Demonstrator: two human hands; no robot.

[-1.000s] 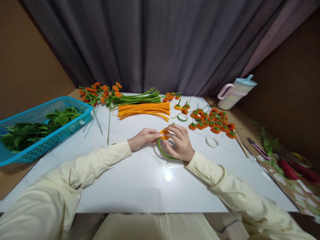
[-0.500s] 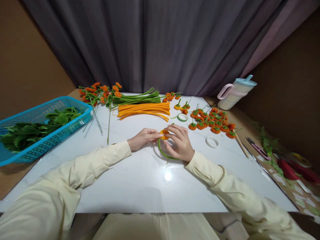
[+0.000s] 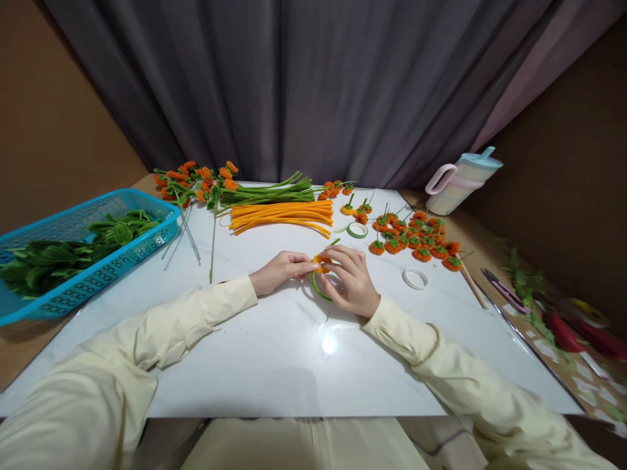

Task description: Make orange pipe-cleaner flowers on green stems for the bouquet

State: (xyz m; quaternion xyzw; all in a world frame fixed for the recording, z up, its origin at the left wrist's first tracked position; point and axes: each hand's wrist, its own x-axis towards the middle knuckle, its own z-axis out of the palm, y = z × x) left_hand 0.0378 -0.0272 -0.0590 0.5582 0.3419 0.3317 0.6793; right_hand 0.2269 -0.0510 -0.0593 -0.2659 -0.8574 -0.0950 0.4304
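Over the middle of the white tabletop, my left hand [image 3: 281,271] pinches the left edge of a small orange fuzzy flower [image 3: 322,263]. From the right, the fingers of my right hand [image 3: 351,279] are curled in against the flower and a green pipe cleaner [image 3: 319,290]. The pipe cleaner bends in a loop below the flower, and one end pokes up above it. My right fingers partly hide where the two meet. Beyond my hands lie a bundle of orange pipe cleaners [image 3: 281,215] and a bundle of green pipe cleaners [image 3: 272,192].
A blue basket [image 3: 105,271] of green leaves stands at left. Finished orange flowers [image 3: 196,176] lie back left, and many orange flower heads [image 3: 416,235] back right. Green tape [image 3: 357,230], a white tape roll [image 3: 415,279], scissors [image 3: 507,290] and a pitcher [image 3: 463,183] are at right.
The green loop under the flower has become smaller, and more of the pipe cleaner's end shows above the flower. Both hands stay nearly in place.
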